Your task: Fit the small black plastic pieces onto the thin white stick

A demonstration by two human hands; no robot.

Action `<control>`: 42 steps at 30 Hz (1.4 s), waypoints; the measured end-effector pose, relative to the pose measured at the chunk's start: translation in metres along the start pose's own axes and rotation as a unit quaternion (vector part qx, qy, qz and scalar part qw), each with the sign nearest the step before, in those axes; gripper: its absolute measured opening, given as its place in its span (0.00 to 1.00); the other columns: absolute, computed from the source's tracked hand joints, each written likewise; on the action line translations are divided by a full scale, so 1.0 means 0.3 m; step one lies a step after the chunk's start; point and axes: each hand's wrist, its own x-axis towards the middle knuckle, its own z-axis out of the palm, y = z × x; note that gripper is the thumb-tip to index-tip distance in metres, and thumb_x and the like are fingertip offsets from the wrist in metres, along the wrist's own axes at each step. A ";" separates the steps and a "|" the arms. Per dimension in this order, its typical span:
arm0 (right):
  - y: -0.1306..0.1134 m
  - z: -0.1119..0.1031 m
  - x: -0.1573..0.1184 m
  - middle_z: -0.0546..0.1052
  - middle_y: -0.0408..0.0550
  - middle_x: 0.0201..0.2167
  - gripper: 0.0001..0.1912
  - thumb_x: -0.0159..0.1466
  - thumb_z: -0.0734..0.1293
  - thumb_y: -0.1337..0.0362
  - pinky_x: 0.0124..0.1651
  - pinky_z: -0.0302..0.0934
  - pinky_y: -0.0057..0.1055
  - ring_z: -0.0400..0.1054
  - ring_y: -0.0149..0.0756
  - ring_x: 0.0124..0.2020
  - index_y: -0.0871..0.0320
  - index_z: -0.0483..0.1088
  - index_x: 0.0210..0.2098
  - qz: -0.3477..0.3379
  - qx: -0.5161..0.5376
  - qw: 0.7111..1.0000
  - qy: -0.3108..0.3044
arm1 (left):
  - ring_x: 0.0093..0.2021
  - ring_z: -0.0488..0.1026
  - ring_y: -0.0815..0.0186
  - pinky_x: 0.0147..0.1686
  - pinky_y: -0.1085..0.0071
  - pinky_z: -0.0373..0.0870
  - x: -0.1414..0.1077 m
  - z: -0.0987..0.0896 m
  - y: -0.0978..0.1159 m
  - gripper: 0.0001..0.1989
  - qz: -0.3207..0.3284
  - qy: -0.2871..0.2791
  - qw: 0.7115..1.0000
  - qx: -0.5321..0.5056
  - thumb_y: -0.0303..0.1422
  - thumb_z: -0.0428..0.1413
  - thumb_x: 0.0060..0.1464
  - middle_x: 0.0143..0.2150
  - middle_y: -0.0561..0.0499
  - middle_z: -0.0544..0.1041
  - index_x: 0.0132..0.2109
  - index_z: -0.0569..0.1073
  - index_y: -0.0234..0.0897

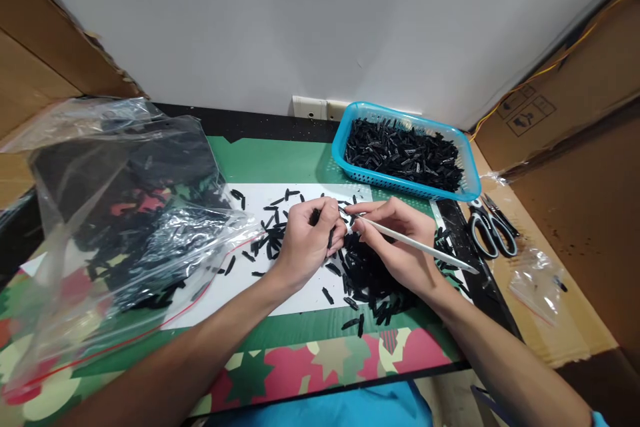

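My left hand (311, 235) is curled closed over the middle of the white sheet (300, 297), with small black rubbery-looking pieces (315, 216) in its grip. Close beside it, my right hand (400, 240) pinches a thin white stick-like tool (420, 245), its long end slanting down to the right. The tool's tip meets a small piece near the left fingertips, and its exact kind does not show. Under the right hand lies a dense heap of black pieces (367, 270). More black pieces (273, 240) are scattered left of my left hand.
A blue plastic basket (407, 181) full of black pieces stands at the back right. Scissors (487, 233) and a small clear bag (537, 287) lie on cardboard at right. A large clear zip bag (135, 213) with black pieces covers the left side. Cardboard walls flank the table.
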 end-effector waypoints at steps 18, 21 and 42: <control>0.007 -0.017 0.003 0.86 0.49 0.45 0.05 0.67 0.72 0.70 0.38 0.75 0.29 0.82 0.35 0.40 0.55 0.73 0.36 -0.088 -0.086 0.992 -0.030 | 0.18 0.62 0.74 0.19 0.76 0.60 -0.018 -0.010 -0.017 0.23 0.061 0.005 0.990 0.127 0.43 0.55 0.68 0.19 0.56 0.66 0.25 0.67 0.37; 0.005 -0.021 0.008 0.86 0.50 0.45 0.06 0.67 0.72 0.70 0.38 0.74 0.28 0.82 0.35 0.39 0.55 0.73 0.35 -0.090 -0.090 0.991 -0.034 | 0.18 0.62 0.74 0.19 0.76 0.60 -0.019 -0.012 -0.019 0.23 0.057 -0.002 0.991 0.124 0.43 0.55 0.68 0.19 0.56 0.66 0.26 0.67 0.37; -0.004 -0.085 0.032 0.85 0.55 0.50 0.06 0.69 0.70 0.71 0.47 0.77 0.33 0.83 0.39 0.46 0.56 0.73 0.36 -0.222 -0.168 0.953 -0.122 | 0.11 0.50 0.78 0.10 0.81 0.55 0.018 -0.026 0.043 0.24 -0.250 -0.112 0.943 -0.190 0.37 0.65 0.53 0.13 0.61 0.56 0.22 0.59 0.39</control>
